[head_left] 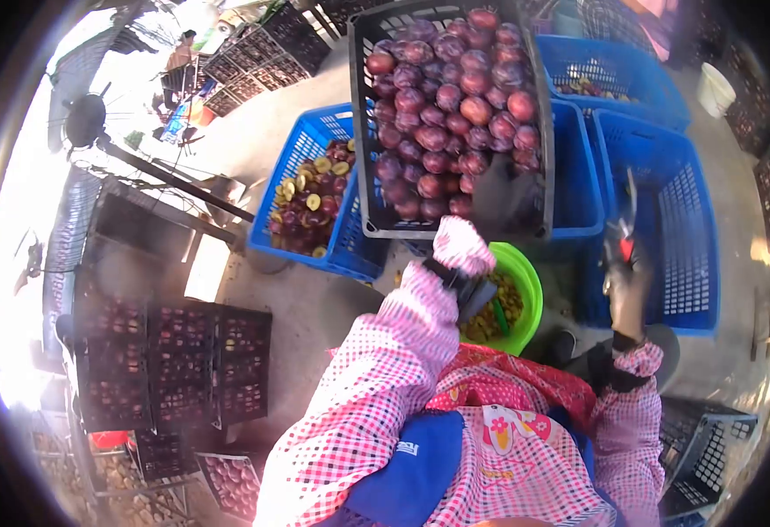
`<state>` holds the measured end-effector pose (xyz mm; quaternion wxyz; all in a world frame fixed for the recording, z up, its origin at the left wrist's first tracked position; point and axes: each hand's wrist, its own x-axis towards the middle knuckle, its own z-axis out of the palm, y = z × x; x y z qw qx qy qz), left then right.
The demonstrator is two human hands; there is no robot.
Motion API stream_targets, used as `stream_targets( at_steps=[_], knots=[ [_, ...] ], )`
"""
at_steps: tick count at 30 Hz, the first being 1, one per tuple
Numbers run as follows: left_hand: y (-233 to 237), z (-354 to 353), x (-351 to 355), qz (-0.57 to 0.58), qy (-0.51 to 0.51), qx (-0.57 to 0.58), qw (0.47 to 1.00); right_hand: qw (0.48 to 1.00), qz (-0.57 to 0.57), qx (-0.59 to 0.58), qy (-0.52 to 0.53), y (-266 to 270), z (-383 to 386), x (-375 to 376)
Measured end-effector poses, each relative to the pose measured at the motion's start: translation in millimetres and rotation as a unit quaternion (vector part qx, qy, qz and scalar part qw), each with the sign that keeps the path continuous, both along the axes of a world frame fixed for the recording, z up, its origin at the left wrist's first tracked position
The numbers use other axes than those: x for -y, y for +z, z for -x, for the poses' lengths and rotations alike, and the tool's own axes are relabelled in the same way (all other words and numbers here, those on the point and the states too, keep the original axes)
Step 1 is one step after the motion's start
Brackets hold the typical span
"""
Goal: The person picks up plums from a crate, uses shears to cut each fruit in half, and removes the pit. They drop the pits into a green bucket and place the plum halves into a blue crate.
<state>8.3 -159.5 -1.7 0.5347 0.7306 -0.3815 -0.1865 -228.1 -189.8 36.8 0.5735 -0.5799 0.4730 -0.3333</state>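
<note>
A black crate (365, 158) full of dark red plums (433, 114) stands at the top centre. Over its lower right corner is my left hand (497, 195), dark and smeared by motion, nearest to the plums there; its fingers cannot be made out. My right hand (624, 279), blurred too, is closed round a tool with a red grip and a metal blade (632, 198), above the right blue crate (705, 263). Below the plums, a bright green tub (530, 290) holds yellowish pieces and a green-handled item (500, 316), partly hidden by my left sleeve.
Cut plums fill a blue crate (266, 206) on the left. Another blue crate (666, 83) stands at the back right, near a white bucket (717, 90). Stacked dark crates (178, 364) are at the lower left. A person (177, 70) is far off at the upper left.
</note>
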Motion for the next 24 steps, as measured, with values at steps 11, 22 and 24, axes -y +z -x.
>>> stream_targets(
  at_steps=[11,22,24],
  knots=[
    [30.8,77.2,-109.8,0.073,-0.247,-0.618,0.743,0.987,0.040,0.074,0.139,-46.4,-18.4,-47.6],
    [-4.0,76.9,-127.1,0.062,-0.231,-0.592,0.770,0.933,0.297,-0.061,0.196,-39.0,-15.7,-62.6],
    [-10.4,70.8,-125.8,0.097,-0.216,-0.581,0.779,0.957,0.158,-0.032,0.242,-38.3,-11.7,-67.6]
  ],
)
